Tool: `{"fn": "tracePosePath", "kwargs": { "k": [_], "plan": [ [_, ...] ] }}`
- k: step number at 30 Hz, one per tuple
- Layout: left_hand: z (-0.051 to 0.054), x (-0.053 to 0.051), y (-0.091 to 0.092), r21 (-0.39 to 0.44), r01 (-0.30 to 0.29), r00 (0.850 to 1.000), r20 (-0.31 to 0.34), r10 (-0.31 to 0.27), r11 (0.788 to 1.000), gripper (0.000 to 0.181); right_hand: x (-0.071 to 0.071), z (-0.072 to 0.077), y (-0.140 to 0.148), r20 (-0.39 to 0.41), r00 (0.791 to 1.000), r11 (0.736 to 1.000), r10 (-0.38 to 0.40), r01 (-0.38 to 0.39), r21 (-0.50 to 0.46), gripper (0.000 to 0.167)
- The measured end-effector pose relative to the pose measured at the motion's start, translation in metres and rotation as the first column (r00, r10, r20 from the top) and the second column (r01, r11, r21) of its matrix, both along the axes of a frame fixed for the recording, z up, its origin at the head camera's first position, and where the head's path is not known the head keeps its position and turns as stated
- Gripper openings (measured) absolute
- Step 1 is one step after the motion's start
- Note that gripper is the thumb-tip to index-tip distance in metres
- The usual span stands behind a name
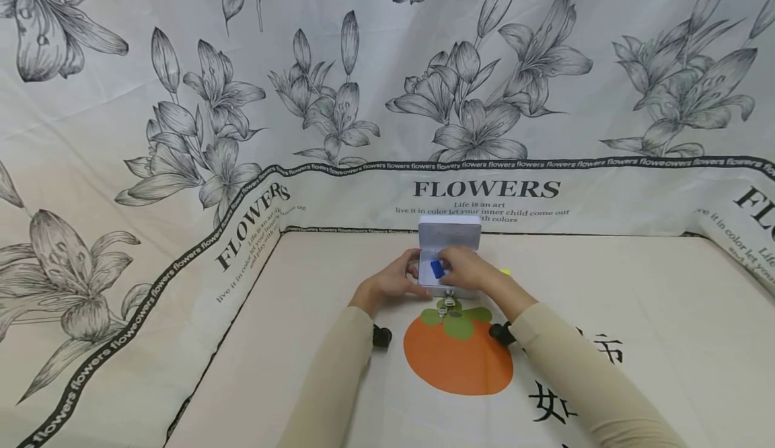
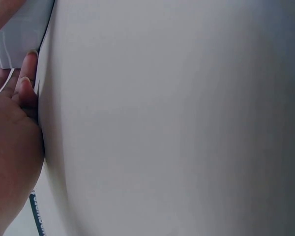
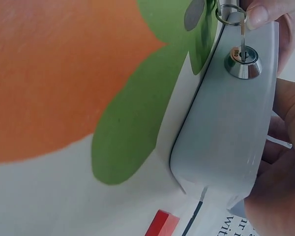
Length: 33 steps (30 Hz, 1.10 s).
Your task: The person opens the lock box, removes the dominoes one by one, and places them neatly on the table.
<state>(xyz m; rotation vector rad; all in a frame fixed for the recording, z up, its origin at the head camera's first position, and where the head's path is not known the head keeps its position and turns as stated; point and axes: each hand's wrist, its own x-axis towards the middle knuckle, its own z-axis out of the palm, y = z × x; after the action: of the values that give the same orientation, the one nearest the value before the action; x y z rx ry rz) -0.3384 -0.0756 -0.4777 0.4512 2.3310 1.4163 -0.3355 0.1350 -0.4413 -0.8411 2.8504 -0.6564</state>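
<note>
A small pale metal box (image 1: 426, 286) with a lock stands on the table, its lid (image 1: 449, 234) raised at the back. My left hand (image 1: 393, 276) grips the box's left side, with the thumb at the front; in the left wrist view its fingers (image 2: 29, 69) touch the box wall. My right hand (image 1: 463, 270) reaches over the open box and pinches a blue block (image 1: 437, 269), which sits tilted at the fingertips. A key stands in the round lock (image 3: 242, 61) on the front, and another key (image 1: 443, 310) hangs below. The right fingertips are partly hidden.
A yellow object (image 1: 505, 272) shows behind the right wrist. In the right wrist view, a red block (image 3: 162, 223) lies beside the box. The pale tablecloth carries a printed orange persimmon (image 1: 457, 360) in front of the box. A flower-printed curtain (image 1: 339, 196) stands behind.
</note>
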Motion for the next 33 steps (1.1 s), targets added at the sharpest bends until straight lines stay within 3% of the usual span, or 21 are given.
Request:
{"fn": "tracePosePath", "kwargs": {
  "k": [11,33],
  "plan": [
    [-0.0011,0.0004,-0.0003,0.005,-0.003,1.000,0.017,0.003,1.000,0.100,-0.0022,-0.0027,-0.0052,0.053,0.998,0.999,-0.032,0.032,0.010,0.031],
    [0.0011,0.0007,-0.0004,0.009,-0.009,1.000,0.025,0.009,1.000,0.099,-0.0088,-0.0060,-0.0096,0.077,0.996,0.999,-0.035,0.036,-0.023,0.019]
  ]
}}
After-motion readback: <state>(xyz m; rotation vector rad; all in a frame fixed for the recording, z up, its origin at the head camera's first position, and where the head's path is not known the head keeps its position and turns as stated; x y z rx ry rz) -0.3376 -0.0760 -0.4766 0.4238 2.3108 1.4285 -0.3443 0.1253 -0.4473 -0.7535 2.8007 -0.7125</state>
